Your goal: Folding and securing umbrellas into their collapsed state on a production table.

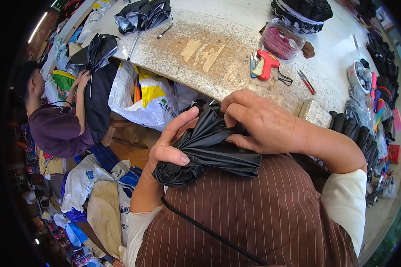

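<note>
A black folding umbrella (216,149), its pleated cloth gathered in folds, is held in front of my chest at the table's near edge. My left hand (165,149) wraps round its left side, with the thumb lying across the bunched cloth and the fingers behind it. From the right, my right hand (265,124) bends over the upper folds, its thumb and fingers closed on the cloth. Part of a rolled end of cloth shows below my left thumb. The umbrella's shaft and handle are hidden.
On the worn white table (236,26) lie a red tagging gun (266,66), small snips (306,82), a clear tub (282,40) and another black umbrella (143,17). Below the edge hangs a white sack (140,100). A co-worker (60,115) handles a dark umbrella (96,53) at left.
</note>
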Demonstrator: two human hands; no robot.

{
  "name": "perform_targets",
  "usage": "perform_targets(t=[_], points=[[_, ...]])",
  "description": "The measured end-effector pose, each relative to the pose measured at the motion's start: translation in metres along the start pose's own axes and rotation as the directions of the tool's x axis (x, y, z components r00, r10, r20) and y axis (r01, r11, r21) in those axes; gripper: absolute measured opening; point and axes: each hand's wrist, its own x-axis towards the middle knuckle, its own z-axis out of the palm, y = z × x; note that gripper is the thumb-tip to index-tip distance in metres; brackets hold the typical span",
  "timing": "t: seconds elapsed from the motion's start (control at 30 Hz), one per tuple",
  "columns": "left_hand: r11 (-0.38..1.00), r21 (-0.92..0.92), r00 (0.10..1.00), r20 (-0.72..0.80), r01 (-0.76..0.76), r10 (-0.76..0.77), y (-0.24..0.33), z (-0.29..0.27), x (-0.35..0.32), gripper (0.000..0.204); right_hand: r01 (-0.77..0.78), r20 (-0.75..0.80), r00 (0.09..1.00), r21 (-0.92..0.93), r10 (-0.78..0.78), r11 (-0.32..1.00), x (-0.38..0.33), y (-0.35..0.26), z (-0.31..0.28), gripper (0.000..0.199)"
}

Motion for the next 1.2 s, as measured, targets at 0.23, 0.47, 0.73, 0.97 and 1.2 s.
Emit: perform_targets(t=[0.23,0.47,0.73,0.97,1.2], points=[[0.996,-0.069,0.993,-0.105,0.051,-0.059,0.003,0.004,-0.001,0.095,-0.227,0.164,0.972,0.848,0.169,0.479,0.005,-0.019,-0.041,0.017],[0.998,-0.032,0.997,-0.056,0.047,-0.049,0.007,0.01,0.002,0.077,0.128,-0.103,0.988,0.158,-0.112,0.979,-0.002,-0.005,-0.036,0.017],[0.969,0.241,0.997,0.065,-0.056,0.042,-0.005,-0.016,-0.002,0.025,-0.064,0.217,0.975,0.055,0.051,0.996,-0.014,-0.004,-0.036,0.027],[0.965,0.246,0.993,0.096,-0.087,0.065,-0.009,-0.027,0.002,0.017,0.149,-0.075,0.987,0.128,-0.14,0.98,-0.013,0.0,-0.07,0.037],[0.836,0.453,0.945,0.053,-0.309,0.321,0.004,-0.036,0.029,0.041,0.262,-0.062,0.965,0.159,-0.255,0.952,0.017,0.024,-0.006,0.017]])
